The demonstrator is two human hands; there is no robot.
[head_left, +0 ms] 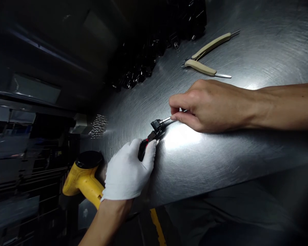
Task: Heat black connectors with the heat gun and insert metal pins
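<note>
My left hand [129, 171], in a white glove, is closed around a black piece with a red patch; most of it is hidden by the fingers. From its far end sticks out a small black block-shaped part [156, 125], just above the metal tabletop [133, 112]. My right hand [207, 106], bare, pinches a thin metal strip [165, 120] between thumb and forefinger. The strip's other end meets the black part; I cannot tell whether it is fixed in it.
Cream-handled cutters [204, 68] lie spread beyond my right hand. A dark heap of black parts [143, 65] with shiny metal bits stretches along the far side. Small metal pieces [99, 126] stand grouped at the left, and a yellow heat gun [86, 177] is beside my left wrist.
</note>
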